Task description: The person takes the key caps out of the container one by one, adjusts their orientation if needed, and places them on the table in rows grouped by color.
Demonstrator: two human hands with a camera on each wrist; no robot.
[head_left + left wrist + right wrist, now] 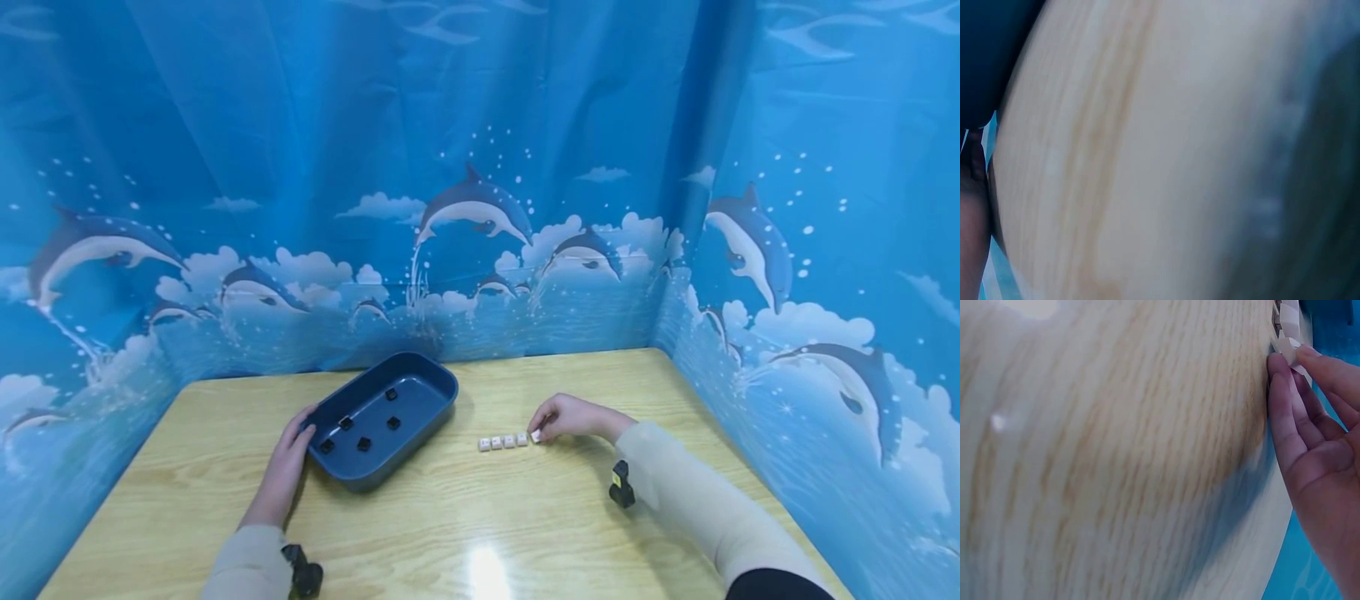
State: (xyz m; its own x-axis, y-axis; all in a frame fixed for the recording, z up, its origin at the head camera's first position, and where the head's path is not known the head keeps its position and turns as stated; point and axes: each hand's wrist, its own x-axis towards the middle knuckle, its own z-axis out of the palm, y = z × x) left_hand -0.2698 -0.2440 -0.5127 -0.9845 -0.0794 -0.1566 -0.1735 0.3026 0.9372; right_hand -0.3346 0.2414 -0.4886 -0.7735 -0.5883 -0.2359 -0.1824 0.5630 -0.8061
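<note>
A dark blue rectangular basin [416, 397] stands at an angle on the left half of the table. My left hand [291, 446] grips its near-left rim, thumb over the edge; in the left wrist view only a blurred part of that hand shows. Several black keycaps [363, 444] lie spread over the basin floor. Right of the basin, several white keycaps [497, 443] form a short row on the wood. At the row's right end my right hand [570, 417] pinches another white keycap [1289, 351] between thumb and fingertips, tilted and close to the last one.
The light wooden table [420, 533] has a bright glare spot near its front. A blue dolphin-print curtain [345, 183] hangs behind it and along its sides. Small black devices [622, 485] are strapped to both wrists.
</note>
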